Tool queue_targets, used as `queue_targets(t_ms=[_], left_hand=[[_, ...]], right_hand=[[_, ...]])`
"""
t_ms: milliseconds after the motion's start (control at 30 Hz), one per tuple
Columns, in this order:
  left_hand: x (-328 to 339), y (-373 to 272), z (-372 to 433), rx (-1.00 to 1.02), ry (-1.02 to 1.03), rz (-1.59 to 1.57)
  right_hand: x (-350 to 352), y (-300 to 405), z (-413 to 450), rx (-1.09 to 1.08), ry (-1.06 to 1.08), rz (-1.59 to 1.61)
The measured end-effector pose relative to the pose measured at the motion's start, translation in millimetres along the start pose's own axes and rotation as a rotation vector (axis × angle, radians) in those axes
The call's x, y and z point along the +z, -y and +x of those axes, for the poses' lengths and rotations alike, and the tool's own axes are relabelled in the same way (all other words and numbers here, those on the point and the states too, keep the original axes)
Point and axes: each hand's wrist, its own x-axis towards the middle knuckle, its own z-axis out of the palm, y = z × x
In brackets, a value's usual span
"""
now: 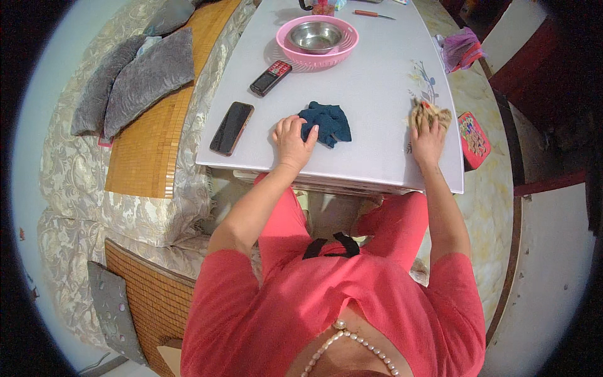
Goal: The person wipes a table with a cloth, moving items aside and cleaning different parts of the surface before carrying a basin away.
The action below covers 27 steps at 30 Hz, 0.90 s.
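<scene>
My left hand [293, 145] rests on the white tabletop [372, 85] with its fingers apart. Its thumb and forefinger touch the left edge of a crumpled dark teal cloth [328, 121]. Near the table's right edge, my right hand [427, 143] presses down on a bunched beige-brown cloth [438, 113] with a small red patch. The fingers lie over this cloth and hide part of it. Beside my left hand, a smartphone [232, 129] with a dark screen lies flat.
Farther back are a keypad phone [271, 78], a pink plastic basket [349, 53] holding a steel bowl [315, 36], and an orange-handled knife [366, 13]. A red patterned box [476, 141] stands beyond the right edge. Left is a sofa [141, 214] with grey cushions [150, 80].
</scene>
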Motion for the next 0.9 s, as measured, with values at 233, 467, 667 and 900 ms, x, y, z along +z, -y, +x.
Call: queue_targets(t_ms=[233,467,667,900], left_hand=[[2,-4,3,-0.052,0.035,0.087],[-5,2,2,-0.16,-0.173,0.138],[-13,-5,-5,0.02,-0.09,0.14],[-18,-19,0,0.209,0.26,0.118]], right_hand=[[40,112,59,-0.088,0.245,0.01],[20,169,12,-0.522,0.3,0.276],[-43,105,-52,-0.698,0.269,0.487],[-50,-40,-53,-0.181,0.257,0.255]])
